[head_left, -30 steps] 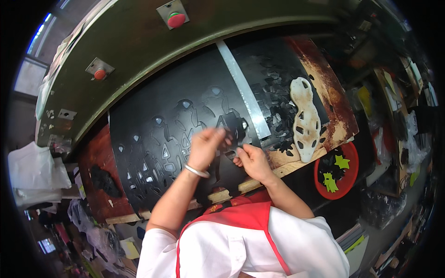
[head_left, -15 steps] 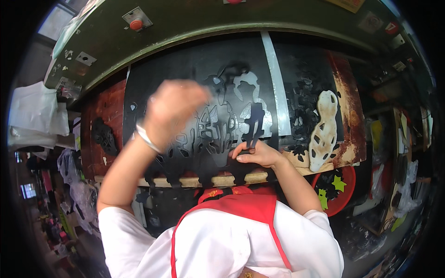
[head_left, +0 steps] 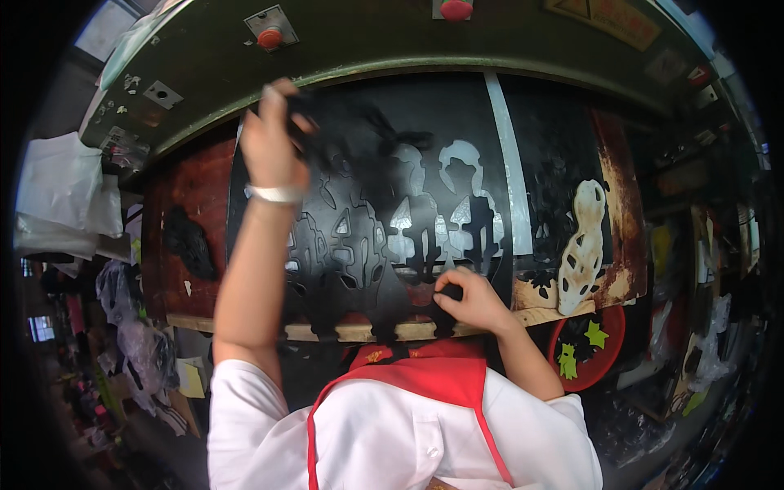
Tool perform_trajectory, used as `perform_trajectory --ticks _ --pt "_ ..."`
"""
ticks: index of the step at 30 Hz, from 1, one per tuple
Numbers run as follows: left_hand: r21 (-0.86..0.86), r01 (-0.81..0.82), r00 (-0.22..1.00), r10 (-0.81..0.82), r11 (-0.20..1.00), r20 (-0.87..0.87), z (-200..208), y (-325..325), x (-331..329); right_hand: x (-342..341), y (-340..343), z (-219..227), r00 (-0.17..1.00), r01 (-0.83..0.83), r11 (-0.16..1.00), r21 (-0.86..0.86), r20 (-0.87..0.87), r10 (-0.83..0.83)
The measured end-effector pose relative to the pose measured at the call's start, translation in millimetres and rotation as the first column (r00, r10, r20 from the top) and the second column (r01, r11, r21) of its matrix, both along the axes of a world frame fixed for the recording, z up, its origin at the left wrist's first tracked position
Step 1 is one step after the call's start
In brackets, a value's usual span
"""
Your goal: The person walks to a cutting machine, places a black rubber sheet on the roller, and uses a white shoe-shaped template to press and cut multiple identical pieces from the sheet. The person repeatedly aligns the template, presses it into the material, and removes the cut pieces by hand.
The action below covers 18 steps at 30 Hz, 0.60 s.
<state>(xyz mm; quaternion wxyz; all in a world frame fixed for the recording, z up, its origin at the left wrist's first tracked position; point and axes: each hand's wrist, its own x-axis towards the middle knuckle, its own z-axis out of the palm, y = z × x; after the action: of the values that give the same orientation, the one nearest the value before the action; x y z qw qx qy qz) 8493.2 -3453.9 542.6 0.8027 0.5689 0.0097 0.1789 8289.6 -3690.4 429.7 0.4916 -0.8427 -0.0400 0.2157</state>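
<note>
A black sheet [head_left: 367, 106] with rows of cut-out openings lies in front of me, its near edge hanging in tabs over a wooden board edge [head_left: 359, 331]. My left hand [head_left: 276, 147], wearing a pale wristband, is raised over the sheet's far left part. Its thumb and fingers are curled around a blurred dark piece [head_left: 309, 114], seemingly a black cut-out. At the sheet's near edge, right of centre, my right hand [head_left: 474, 300] pinches the black material between thumb and forefinger. Pale backing shows through several openings near it.
A whitish perforated template [head_left: 583, 245] lies at the right. Below it is a red bowl [head_left: 604, 369] with black and lime-green scraps. A dark cut-out pile [head_left: 189, 243] rests on the left board. The green machine beam [head_left: 351, 41], with red buttons, spans the far side.
My left hand has swung up and away toward the far left of the sheet. My right hand stays by the near edge. The whole view has shifted slightly.
</note>
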Motion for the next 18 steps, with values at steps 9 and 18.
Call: perform_trajectory --ticks 9,18 --pt "0.787 -0.066 0.889 -0.321 0.614 0.325 100 74 54 -24 62 29 0.878 0.129 0.99 -0.05 0.469 -0.09" --pt "0.957 0.178 0.652 -0.756 0.231 0.061 -115 64 -158 39 70 -46 0.872 0.166 0.648 0.743 -0.417 0.255"
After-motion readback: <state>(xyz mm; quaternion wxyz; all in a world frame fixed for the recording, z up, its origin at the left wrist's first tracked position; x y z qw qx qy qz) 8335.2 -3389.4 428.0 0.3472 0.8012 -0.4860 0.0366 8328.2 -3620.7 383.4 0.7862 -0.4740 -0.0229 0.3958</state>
